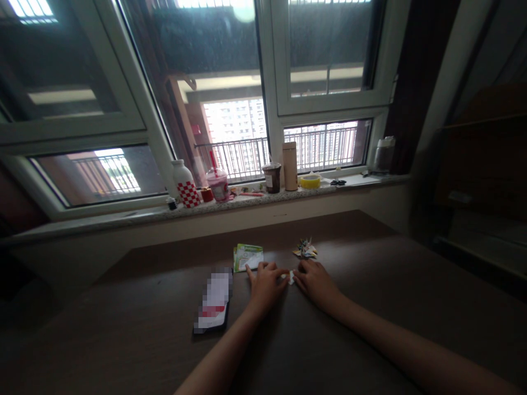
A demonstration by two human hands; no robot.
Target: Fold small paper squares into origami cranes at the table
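Note:
My left hand (265,285) and my right hand (315,282) rest close together on a dark wooden table (370,307), their fingertips meeting on a small white piece of paper (290,277). Both hands have curled fingers pinching or pressing that paper; most of it is hidden under them. Just beyond my right hand lies a small colourful folded paper figure (305,249). A green and white packet (248,257) lies just past my left hand.
A phone (213,302) lies on the table left of my left hand. The stone windowsill (123,215) behind carries a red-checked white bottle (184,184), drink cups (218,185), a tan flask (290,165), a yellow tape roll (310,180) and a jar (384,153). A dark shelf unit (486,164) stands at right.

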